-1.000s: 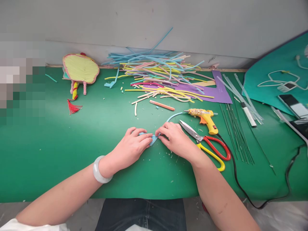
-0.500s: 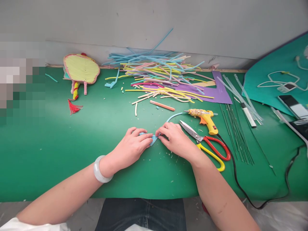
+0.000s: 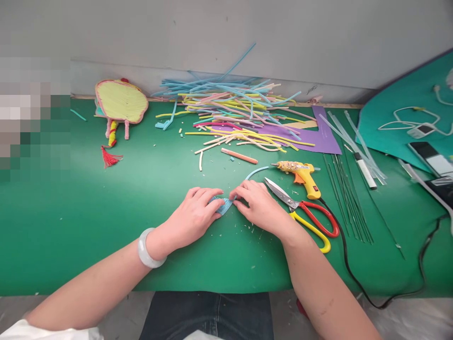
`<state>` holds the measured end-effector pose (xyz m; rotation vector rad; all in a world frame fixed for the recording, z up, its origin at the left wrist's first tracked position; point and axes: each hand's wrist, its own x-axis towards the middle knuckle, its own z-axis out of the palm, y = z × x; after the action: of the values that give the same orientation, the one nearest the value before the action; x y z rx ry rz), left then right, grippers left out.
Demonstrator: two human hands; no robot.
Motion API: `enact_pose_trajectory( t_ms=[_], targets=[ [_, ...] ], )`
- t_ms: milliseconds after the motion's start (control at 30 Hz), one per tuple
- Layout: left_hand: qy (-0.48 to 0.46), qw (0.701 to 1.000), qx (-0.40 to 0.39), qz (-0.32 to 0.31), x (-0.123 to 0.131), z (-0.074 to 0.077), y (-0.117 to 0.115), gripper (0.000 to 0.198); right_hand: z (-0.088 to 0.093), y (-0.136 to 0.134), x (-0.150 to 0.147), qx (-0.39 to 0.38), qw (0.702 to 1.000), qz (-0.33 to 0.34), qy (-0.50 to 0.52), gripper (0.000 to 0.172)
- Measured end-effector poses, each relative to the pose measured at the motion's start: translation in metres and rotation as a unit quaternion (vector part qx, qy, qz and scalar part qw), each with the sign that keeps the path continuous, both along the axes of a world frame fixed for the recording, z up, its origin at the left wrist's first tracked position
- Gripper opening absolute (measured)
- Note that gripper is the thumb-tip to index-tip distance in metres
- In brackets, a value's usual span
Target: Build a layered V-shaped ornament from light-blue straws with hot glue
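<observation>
A small flat blue piece of strips laid side by side [image 3: 223,207] lies on the green table between my hands. My left hand [image 3: 198,208] grips its left part, thumb at the near edge and fingers over the top, hiding much of it. With fingertips pinched at the right end, my right hand [image 3: 251,200] holds a thin blue strip [image 3: 257,171], whose free end curves out beyond the hand toward the glue gun. Scissors [image 3: 300,208] with one red and one yellow handle lie just right of my right hand, blades slightly apart.
A yellow glue gun [image 3: 300,174] lies beyond the scissors, its black cord [image 3: 348,264] trailing right. Behind are a heap of coloured strips [image 3: 230,101], purple sheet [image 3: 327,137] and orange marker [image 3: 239,156]. A tasselled fan-like craft [image 3: 122,101] lies back left; green wires [image 3: 348,198] lie right.
My left fingers have shifted slightly, exposing a little more of the blue piece. My right hand stays almost in place with the strip.
</observation>
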<state>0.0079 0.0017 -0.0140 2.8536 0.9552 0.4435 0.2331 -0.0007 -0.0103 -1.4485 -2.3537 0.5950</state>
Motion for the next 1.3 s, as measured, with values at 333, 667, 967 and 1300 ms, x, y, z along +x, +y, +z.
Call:
enact_pose_trajectory(
  t_ms=[333, 667, 967, 1300],
  targets=[
    [-0.054, 0.988, -0.055, 0.132, -0.026, 0.015, 0.021, 0.013, 0.009, -0.006, -0.007, 0.029, 0.999, -0.023, 0.032, 0.020],
    [-0.048, 0.960, -0.161, 0.223, -0.032, 0.000, 0.030, 0.013, 0.007, -0.011, -0.023, 0.020, 1.000, 0.023, -0.001, 0.024],
    [-0.071, 0.951, -0.192, 0.230, -0.029, -0.002, 0.031, 0.013, 0.006, -0.011, -0.024, 0.024, 0.999, 0.021, -0.005, 0.022],
    [-0.052, 0.955, -0.184, 0.226, -0.026, -0.001, 0.031, 0.015, 0.006, -0.010, -0.024, 0.017, 1.000, 0.022, -0.012, 0.019]
  ],
)
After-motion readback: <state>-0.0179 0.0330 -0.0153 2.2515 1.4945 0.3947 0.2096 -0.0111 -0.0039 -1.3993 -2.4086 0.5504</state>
